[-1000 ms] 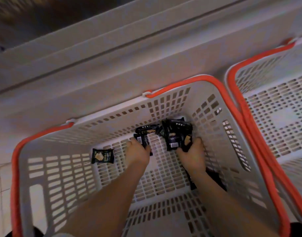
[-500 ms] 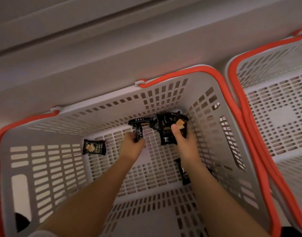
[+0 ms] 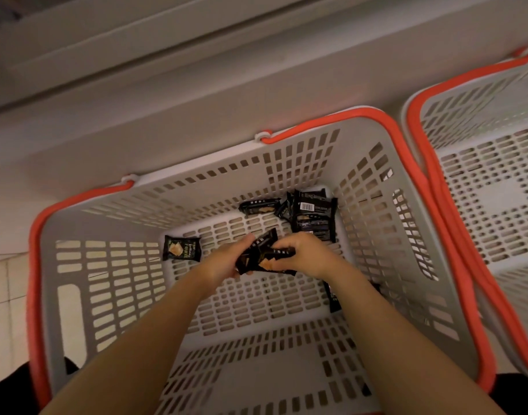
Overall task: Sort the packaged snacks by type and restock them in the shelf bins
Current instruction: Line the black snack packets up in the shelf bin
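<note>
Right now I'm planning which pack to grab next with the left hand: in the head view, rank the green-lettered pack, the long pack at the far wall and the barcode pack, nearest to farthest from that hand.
From the left hand:
1. Green-lettered pack, just to its left on the basket floor.
2. Long pack, ahead by the far wall.
3. Barcode pack, in the far right corner.

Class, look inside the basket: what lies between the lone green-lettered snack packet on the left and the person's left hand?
In the head view, only bare perforated basket floor separates the snack packet from the left hand.
</note>
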`<state>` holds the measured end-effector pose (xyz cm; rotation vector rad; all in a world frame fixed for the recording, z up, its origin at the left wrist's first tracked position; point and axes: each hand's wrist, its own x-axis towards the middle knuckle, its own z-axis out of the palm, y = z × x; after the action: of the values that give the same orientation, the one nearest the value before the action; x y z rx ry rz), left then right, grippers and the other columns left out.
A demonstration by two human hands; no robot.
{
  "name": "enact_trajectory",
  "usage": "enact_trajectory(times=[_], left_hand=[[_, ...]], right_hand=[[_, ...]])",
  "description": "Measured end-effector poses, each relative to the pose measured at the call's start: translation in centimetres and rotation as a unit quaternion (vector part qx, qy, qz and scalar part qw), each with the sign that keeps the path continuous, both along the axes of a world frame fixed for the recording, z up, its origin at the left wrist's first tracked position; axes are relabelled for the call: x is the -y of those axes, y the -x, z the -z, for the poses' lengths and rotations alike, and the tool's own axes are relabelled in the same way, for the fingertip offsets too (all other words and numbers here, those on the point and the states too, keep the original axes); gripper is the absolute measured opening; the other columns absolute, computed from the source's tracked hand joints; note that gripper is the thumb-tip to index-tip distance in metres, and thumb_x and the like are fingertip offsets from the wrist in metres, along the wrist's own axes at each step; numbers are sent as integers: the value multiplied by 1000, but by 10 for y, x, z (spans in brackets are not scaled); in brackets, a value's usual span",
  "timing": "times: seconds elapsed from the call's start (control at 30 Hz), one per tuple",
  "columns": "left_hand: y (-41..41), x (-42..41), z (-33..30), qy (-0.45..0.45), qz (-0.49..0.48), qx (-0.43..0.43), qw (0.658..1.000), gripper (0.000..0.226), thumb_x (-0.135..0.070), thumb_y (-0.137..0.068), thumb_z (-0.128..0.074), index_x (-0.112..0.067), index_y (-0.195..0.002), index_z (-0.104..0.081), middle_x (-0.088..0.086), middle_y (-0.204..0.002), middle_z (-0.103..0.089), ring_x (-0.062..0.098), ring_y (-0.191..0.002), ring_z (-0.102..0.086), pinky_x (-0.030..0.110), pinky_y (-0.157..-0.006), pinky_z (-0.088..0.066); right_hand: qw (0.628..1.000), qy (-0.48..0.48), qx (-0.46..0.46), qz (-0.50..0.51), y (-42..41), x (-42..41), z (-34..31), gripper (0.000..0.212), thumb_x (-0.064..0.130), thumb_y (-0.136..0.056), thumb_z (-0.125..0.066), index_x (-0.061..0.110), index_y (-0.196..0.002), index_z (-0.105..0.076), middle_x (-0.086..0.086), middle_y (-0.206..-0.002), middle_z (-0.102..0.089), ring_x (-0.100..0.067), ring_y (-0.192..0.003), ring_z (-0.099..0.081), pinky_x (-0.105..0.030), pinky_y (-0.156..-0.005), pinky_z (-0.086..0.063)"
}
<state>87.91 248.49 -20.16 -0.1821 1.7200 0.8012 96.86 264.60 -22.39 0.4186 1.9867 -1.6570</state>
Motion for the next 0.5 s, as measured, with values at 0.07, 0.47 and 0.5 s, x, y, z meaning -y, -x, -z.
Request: enact_trajectory(times=[0.07, 0.47, 0.5], left_hand=[[-1, 5, 0, -10, 85, -39, 996, 37, -57, -87, -46, -28, -95, -68, 2, -79, -64, 13, -71, -57, 24, -64, -41], [-13, 22, 0, -89, -71, -152, 982, 13, -20, -93, -52, -18, -85, -62, 4, -77, -64, 7, -61, -62, 11, -56, -48], [-14, 24, 0, -90, -65, -163, 980, 14, -17, -93, -52, -20, -82, -62, 3, -77, -61, 6, -61, -60, 9, -54, -46]], right_hand=[[996, -68, -20, -56, 1, 3, 2, 22, 27, -79, -73, 12, -94, -71, -5, -90, -66, -25, -85, -61, -38, -77, -50], [832, 356, 232, 356, 8, 53, 12, 30, 22, -90, -61, 7, -115, -57, -11, -107, -65, -25, -103, -62, -34, -90, -50], [809, 396, 232, 368, 9, 56, 13, 27, 17, -92, -57, 4, -115, -57, -14, -108, -65, -25, -102, -63, -34, -89, -50]])
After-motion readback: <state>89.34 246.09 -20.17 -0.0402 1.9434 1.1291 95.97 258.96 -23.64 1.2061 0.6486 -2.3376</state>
